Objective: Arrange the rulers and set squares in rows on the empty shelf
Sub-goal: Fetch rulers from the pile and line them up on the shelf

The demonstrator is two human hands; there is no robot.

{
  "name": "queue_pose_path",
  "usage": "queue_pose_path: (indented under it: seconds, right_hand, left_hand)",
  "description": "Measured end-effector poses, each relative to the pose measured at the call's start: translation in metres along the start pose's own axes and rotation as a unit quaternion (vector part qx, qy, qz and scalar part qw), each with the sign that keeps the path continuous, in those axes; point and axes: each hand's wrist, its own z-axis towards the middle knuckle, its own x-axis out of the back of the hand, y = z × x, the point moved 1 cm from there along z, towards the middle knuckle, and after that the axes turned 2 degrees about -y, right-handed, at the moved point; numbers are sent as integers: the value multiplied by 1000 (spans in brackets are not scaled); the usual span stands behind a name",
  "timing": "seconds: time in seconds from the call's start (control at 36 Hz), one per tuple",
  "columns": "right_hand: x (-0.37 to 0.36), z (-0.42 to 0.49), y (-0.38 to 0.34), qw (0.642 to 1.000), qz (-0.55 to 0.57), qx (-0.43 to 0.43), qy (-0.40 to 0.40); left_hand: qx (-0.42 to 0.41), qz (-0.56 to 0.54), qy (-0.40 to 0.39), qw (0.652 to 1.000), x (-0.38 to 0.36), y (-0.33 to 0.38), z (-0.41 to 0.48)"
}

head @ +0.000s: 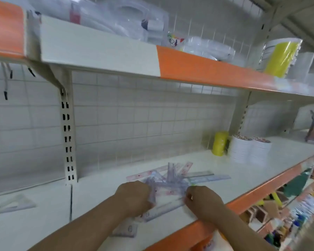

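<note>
A loose pile of clear, pink and bluish rulers and set squares [172, 178] lies on the white shelf [101, 196], spreading toward the back and right. My left hand [134, 196] grips the near left side of the pile, fingers curled over several rulers. My right hand [204, 201] pinches the pile's near right edge. More rulers [152, 212] stick out under my left hand toward the shelf front. A clear set square [11, 204] lies alone on the shelf section at the far left. The frame is blurred.
A yellow roll [220, 143] and two stacks of white round items [250, 150] stand at the back right. The upper shelf [198, 67] with clear plastic packs overhangs. A slotted upright [67, 136] stands left. The orange shelf lip [243, 201] runs along the front.
</note>
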Motion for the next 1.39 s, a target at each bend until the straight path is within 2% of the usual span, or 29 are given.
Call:
queue_pose_path:
  seconds: [0.25,0.42,0.56,0.75,0.83,1.11,1.39]
  right_hand:
    - [6,53,59,996,-7,85,-39]
    - [9,72,102,991,-23,125,-31]
    - [7,85,125,989,-13,143,-32]
    - [3,109,144,986,1,165,-9]
    - [-3,115,147,984,5,176,-11]
    - [-16,131,151,972,-43,215,-78]
    - [-16,138,154,965,-42,249,-77]
  left_hand:
    - [94,-25,1,995,11,54,36]
    - [149,-21,3,989,6,86,61]
    - [148,29,-12,989,7,109,69]
    - [175,85,8,981,-7,105,96]
    - [186,75,5,980,-14,100,101]
    - [256,55,-16,965,-24,81,100]
    - [233,34,-8,972,-18,75,101]
